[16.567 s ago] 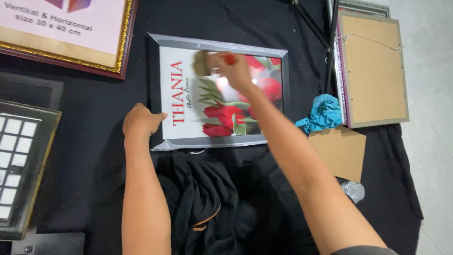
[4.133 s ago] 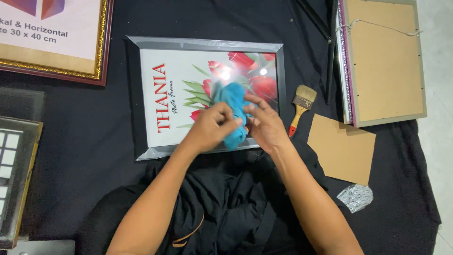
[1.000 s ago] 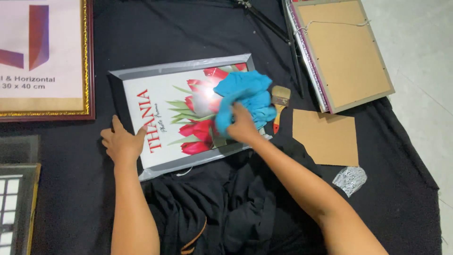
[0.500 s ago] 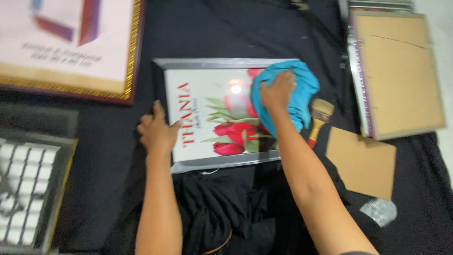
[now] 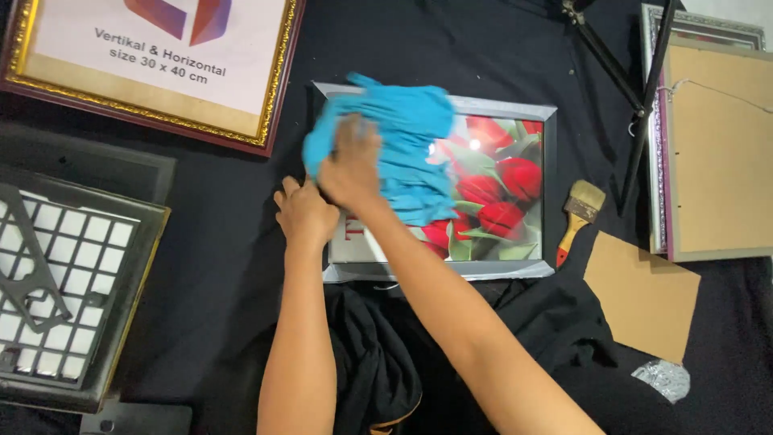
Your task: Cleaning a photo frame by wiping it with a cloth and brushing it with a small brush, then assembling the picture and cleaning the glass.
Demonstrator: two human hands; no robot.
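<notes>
A silver photo frame (image 5: 515, 271) with a red tulip picture lies flat on black cloth. My right hand (image 5: 350, 165) presses a blue rag (image 5: 411, 137) onto the left part of its glass, fingers spread over the rag. My left hand (image 5: 304, 213) rests on the frame's left edge, holding it down. The rag covers the upper left of the frame.
A paintbrush (image 5: 578, 211) with a red handle lies right of the frame. Brown cardboard (image 5: 642, 296) and a crumpled foil piece (image 5: 664, 379) lie further right. A frame lying face down (image 5: 717, 145) is at the right, a gold-edged frame (image 5: 153, 64) at top left, a grid frame (image 5: 64, 282) at the left.
My right hand has swept the blue rag from the frame's right side across to its left side. My left hand stays at the frame's left edge.
</notes>
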